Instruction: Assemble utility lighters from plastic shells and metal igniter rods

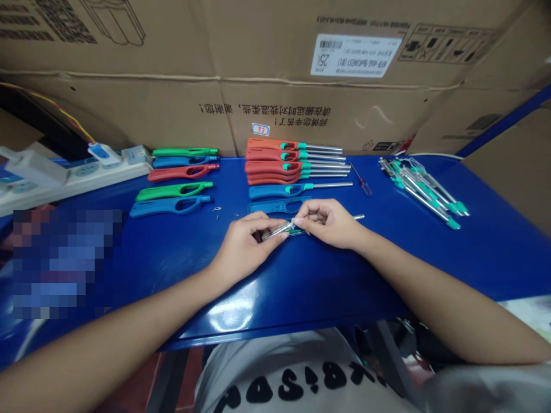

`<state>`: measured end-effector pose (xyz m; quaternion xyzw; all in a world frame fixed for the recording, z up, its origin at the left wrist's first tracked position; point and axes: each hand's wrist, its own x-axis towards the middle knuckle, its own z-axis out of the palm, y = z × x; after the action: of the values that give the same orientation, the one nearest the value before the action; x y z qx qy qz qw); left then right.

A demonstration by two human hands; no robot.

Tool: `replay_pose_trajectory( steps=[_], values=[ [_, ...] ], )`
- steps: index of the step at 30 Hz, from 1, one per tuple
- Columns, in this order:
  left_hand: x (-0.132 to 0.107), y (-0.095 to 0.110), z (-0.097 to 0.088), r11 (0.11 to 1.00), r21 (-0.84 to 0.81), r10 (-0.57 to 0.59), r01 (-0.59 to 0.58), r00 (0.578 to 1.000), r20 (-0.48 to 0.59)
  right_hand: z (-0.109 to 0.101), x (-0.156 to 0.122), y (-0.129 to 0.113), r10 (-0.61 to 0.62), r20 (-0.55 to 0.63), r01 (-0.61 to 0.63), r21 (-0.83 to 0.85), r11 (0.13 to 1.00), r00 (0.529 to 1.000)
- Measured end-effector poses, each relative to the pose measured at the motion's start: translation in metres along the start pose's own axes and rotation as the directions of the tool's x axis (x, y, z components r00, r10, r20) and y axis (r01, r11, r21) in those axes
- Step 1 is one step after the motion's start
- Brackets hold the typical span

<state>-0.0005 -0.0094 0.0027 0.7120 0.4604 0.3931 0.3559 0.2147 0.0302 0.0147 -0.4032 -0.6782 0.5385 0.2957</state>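
left hand point(243, 241) pinches lighter insert point(282, 230) | right hand point(329, 221) grips its other end | blue handle shell point(278, 205) just beyond the hands | screwdriver point(360, 180) further right on worktop point(301, 275)

White T-shirt point(258, 357); bold black lettering point(289, 385); forearms point(129, 327) bare

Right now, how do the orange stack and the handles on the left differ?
The orange stack carries metal rods and teal triggers; the left handles are bare shells. The stack is packed tight; the handles, green, blue and red, lie spaced. Both rest on the blue table.
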Motion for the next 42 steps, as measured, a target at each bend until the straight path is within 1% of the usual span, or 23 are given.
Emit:
replay_pose_trajectory(
  steps=[4, 9, 11, 13, 16, 19, 22, 24, 28, 31, 34, 37, 39, 42],
  values=[
    [0.002, 0.002, 0.000, 1.000, -0.011, 0.000, 0.000, 1.000, 0.002, 0.000, 0.001, -0.001, 0.007, 0.003, -0.007, -0.005, 1.000, 1.000],
    [0.005, 0.004, -0.006, 1.000, -0.026, -0.008, 0.007, 1.000, -0.008, -0.004, 0.002, -0.003, -0.005, 0.037, 0.003, 0.072, 0.997, 0.999],
    [0.006, 0.003, -0.011, 0.999, -0.039, -0.033, 0.033, 0.999, -0.016, -0.007, 0.004, -0.002, -0.015, -0.004, 0.015, 0.072, 0.997, 1.000],
    [0.008, 0.001, -0.016, 0.998, -0.028, -0.056, 0.056, 0.998, -0.023, -0.010, 0.005, 0.001, -0.009, -0.070, 0.013, 0.062, 0.998, 0.998],
    [0.010, 0.001, -0.023, 0.996, 0.078, -0.052, 0.051, 0.999, 0.006, -0.016, 0.008, 0.005, 0.001, -0.166, 0.011, 0.072, 0.997, 0.986],
    [0.010, 0.002, -0.026, 0.982, 0.188, 0.001, -0.013, 0.998, 0.065, -0.019, 0.010, 0.007, 0.010, -0.230, 0.014, 0.100, 0.995, 0.973],
    [0.009, 0.002, -0.027, 0.946, 0.292, 0.105, -0.139, 0.986, 0.130, -0.019, 0.011, 0.006, 0.024, -0.244, 0.002, 0.104, 0.995, 0.970],
    [0.009, 0.001, -0.027, 0.911, 0.357, 0.153, -0.207, 0.973, 0.173, -0.018, 0.011, 0.005, 0.013, -0.242, 0.009, 0.086, 0.996, 0.970],
    [0.010, -0.001, -0.028, 0.865, 0.437, 0.173, -0.247, 0.964, 0.202, -0.016, 0.012, 0.006, -0.045, -0.237, 0.046, -0.002, 0.999, 0.970],
    [0.010, 0.001, -0.030, 0.861, 0.453, 0.154, -0.232, 0.967, 0.201, -0.015, 0.012, 0.010, -0.096, -0.234, 0.064, -0.138, 0.988, 0.968],
    [0.009, 0.004, -0.031, 0.890, 0.415, 0.116, -0.189, 0.974, 0.194, -0.014, 0.011, 0.014, -0.151, -0.254, 0.072, -0.297, 0.952, 0.955],
    [0.008, 0.003, -0.028, 0.921, 0.355, 0.097, -0.159, 0.978, 0.186, -0.013, 0.010, 0.016, -0.243, -0.243, 0.117, -0.440, 0.890, 0.939],
    [0.008, 0.000, -0.025, 0.936, 0.322, 0.093, -0.141, 0.983, 0.160, -0.012, 0.009, 0.016, -0.290, -0.212, 0.152, -0.499, 0.853, 0.933],
    [0.007, -0.005, -0.020, 0.955, 0.274, 0.086, -0.114, 0.990, 0.113, -0.010, 0.008, 0.015, -0.320, -0.183, 0.179, -0.535, 0.826, 0.930]
  ],
)
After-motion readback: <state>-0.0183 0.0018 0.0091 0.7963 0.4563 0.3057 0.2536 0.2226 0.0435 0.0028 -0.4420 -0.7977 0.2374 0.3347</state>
